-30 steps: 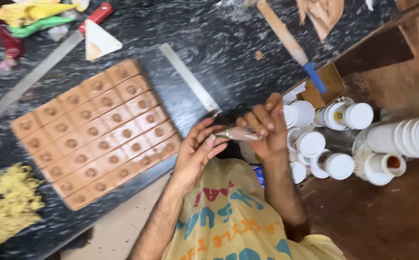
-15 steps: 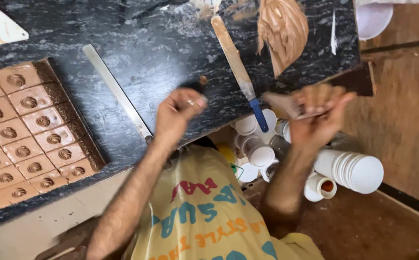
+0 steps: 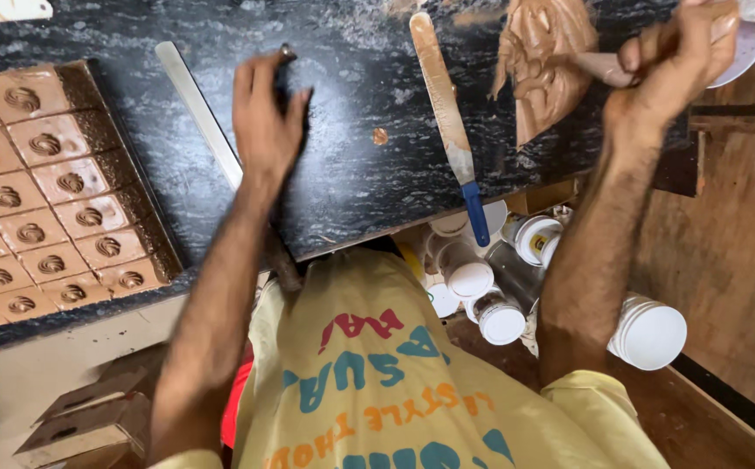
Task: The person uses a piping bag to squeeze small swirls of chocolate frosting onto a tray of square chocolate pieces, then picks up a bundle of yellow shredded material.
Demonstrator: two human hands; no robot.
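At the left, a tray (image 3: 165, 254) holds brown squares (image 3: 47, 143) with swirls, on a dark marble counter (image 3: 351, 174). The left hand (image 3: 264, 117) lies flat, fingers closed around something small and dark. A spatula (image 3: 447, 122) lies in the centre. Upper right, the right hand (image 3: 677, 56) grips a scraper (image 3: 599, 68) at the brown paste (image 3: 538, 61). Several white tubs (image 3: 651, 330) stand below.
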